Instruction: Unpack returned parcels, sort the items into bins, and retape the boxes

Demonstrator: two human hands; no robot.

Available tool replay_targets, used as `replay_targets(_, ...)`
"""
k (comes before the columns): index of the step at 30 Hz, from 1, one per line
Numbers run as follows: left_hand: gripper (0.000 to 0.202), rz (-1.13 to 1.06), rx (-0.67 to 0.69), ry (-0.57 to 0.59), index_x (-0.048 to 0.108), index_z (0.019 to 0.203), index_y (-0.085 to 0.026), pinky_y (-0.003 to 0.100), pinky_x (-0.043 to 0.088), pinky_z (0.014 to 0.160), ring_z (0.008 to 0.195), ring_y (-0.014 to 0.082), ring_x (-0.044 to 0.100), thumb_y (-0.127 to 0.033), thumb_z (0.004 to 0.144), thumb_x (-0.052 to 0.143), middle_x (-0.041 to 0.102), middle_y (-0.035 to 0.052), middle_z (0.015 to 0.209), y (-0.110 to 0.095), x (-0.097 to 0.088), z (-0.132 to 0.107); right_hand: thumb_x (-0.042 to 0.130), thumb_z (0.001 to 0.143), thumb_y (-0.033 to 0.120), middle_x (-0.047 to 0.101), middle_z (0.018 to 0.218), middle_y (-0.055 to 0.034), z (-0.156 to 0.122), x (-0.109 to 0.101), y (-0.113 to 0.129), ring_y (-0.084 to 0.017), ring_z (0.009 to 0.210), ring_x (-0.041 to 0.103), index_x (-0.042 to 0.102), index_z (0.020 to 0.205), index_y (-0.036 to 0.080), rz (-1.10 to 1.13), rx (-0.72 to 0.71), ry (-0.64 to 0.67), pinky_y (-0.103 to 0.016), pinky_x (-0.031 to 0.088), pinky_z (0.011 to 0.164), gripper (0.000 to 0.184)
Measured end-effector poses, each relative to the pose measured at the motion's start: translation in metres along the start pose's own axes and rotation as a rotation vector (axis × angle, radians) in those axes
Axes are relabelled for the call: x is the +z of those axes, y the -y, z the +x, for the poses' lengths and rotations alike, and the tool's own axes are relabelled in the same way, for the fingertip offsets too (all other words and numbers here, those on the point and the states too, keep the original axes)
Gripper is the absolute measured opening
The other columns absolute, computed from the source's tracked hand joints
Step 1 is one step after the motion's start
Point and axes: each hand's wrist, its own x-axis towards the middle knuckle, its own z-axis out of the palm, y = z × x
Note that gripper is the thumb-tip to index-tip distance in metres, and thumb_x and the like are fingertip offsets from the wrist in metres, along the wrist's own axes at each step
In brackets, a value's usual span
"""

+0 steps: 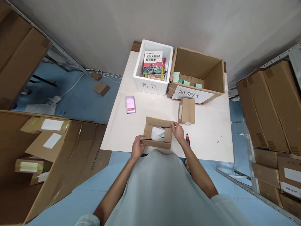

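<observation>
A small cardboard box (157,144) with its flaps raised lies at the front of the white table, close to my body. Inside it shows a white, crumpled-looking wrapped item (157,133). My left hand (137,146) grips the box's left edge, fingers bent at the flap. At the upper right corner, my right hand (178,131) pinches the flap's edge. A red and black box cutter (187,139) lies just right of my right wrist, partly hidden by the forearm. Behind my right hand stands a closed cardboard box (188,111) with a white label.
At the back of the table (155,105) stand a white foam bin (150,87) of books and an open carton (199,66) with small green boxes. A pixelated pink card (130,104) lies left. A large carton of parcels (77,150) stands left; shelved boxes (270,110) stand right.
</observation>
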Motion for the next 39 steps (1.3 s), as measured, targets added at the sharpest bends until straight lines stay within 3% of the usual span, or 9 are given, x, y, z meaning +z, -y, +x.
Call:
replay_targets(3, 0.035, 0.073, 0.053, 0.013, 0.067, 0.118, -0.027, 0.053, 0.067, 0.107, 0.106, 0.0306, 0.078, -0.025, 0.083, 0.07, 0.071, 0.0098, 0.13, 0.001, 0.0, 0.0, 0.06, 0.117, 0.045, 0.084, 0.114, -0.0139, 0.013, 0.003, 0.011, -0.029, 0.107, 0.081, 0.077, 0.121, 0.019, -0.026, 0.101, 0.019, -0.033, 0.059, 0.09, 0.031)
replay_targets(6, 0.038, 0.207, 0.152, 0.062, 0.067, 0.125, -0.026, 0.057, 0.065, 0.11, 0.12, 0.0361, 0.076, -0.022, 0.087, 0.07, 0.071, 0.0132, 0.137, -0.002, -0.007, 0.001, 0.062, 0.117, 0.04, 0.078, 0.138, -0.0193, 0.013, 0.003, 0.018, -0.031, 0.119, 0.078, 0.072, 0.141, 0.017, -0.07, 0.092, -0.011, -0.037, 0.06, 0.094, 0.035)
replay_targets(12, 0.06, 0.521, 0.52, 0.224, 0.072, 0.139, -0.024, 0.065, 0.051, 0.128, 0.161, 0.0414, 0.054, 0.001, 0.087, 0.057, 0.066, 0.0195, 0.161, -0.027, 0.002, 0.002, 0.049, 0.115, 0.013, 0.076, 0.132, -0.0183, -0.018, 0.012, 0.032, -0.031, 0.128, 0.067, 0.077, 0.127, 0.016, -0.353, -0.309, 0.033, -0.041, 0.056, 0.112, 0.03)
replay_targets(15, 0.053, 0.616, 0.647, 0.393, 0.077, 0.131, -0.018, 0.064, 0.047, 0.133, 0.155, 0.0398, 0.061, 0.004, 0.091, 0.05, 0.076, 0.0218, 0.142, -0.043, 0.02, 0.007, 0.054, 0.111, 0.008, 0.079, 0.124, -0.0188, -0.036, 0.025, 0.035, -0.033, 0.13, 0.068, 0.081, 0.12, 0.015, -0.449, -0.544, 0.125, -0.047, 0.056, 0.12, 0.03)
replay_targets(20, 0.046, 0.765, 0.699, 0.496, 0.082, 0.105, -0.017, 0.068, 0.034, 0.142, 0.111, 0.0353, 0.079, 0.001, 0.098, 0.04, 0.075, 0.0153, 0.093, -0.062, 0.034, 0.015, 0.059, 0.105, 0.005, 0.081, 0.124, -0.0228, -0.055, 0.028, 0.029, -0.034, 0.149, 0.065, 0.087, 0.11, 0.013, -0.538, -0.711, 0.145, -0.055, 0.042, 0.14, 0.03)
replay_targets(23, 0.044, 0.676, 0.724, 0.465, 0.082, 0.105, -0.02, 0.072, 0.028, 0.144, 0.12, 0.0384, 0.075, 0.001, 0.093, 0.045, 0.075, 0.0158, 0.096, -0.065, 0.02, 0.013, 0.057, 0.11, 0.012, 0.078, 0.138, -0.0253, -0.066, 0.015, 0.019, -0.035, 0.161, 0.057, 0.086, 0.111, 0.012, -0.45, -0.686, 0.063, -0.059, 0.041, 0.142, 0.029)
replay_targets(27, 0.046, 0.586, 0.688, 0.308, 0.08, 0.124, -0.02, 0.078, 0.018, 0.144, 0.15, 0.044, 0.06, -0.004, 0.09, 0.053, 0.075, 0.0208, 0.128, -0.054, -0.015, 0.01, 0.053, 0.118, 0.026, 0.076, 0.145, -0.0249, -0.087, -0.005, -0.008, -0.037, 0.165, 0.052, 0.083, 0.126, 0.014, -0.321, -0.5, -0.027, -0.065, 0.037, 0.143, 0.033)
replay_targets(31, 0.041, 0.586, 0.604, 0.245, 0.073, 0.137, -0.017, 0.075, 0.038, 0.136, 0.146, 0.0445, 0.062, -0.022, 0.103, 0.051, 0.07, 0.024, 0.143, -0.033, -0.039, 0.018, 0.061, 0.115, 0.035, 0.067, 0.162, -0.026, -0.102, -0.005, -0.038, -0.041, 0.166, 0.05, 0.074, 0.147, 0.012, -0.223, -0.363, 0.021, -0.066, 0.037, 0.142, 0.041)
replay_targets(39, 0.047, 0.53, 0.367, 0.218, 0.06, 0.153, -0.017, 0.057, 0.061, 0.118, 0.139, 0.0377, 0.068, -0.036, 0.11, 0.053, 0.061, 0.0216, 0.151, -0.027, -0.025, 0.017, 0.074, 0.108, 0.031, 0.055, 0.174, -0.0246, -0.101, 0.026, -0.046, -0.04, 0.159, 0.057, 0.05, 0.176, 0.014, -0.119, -0.218, 0.104, -0.057, 0.053, 0.131, 0.074)
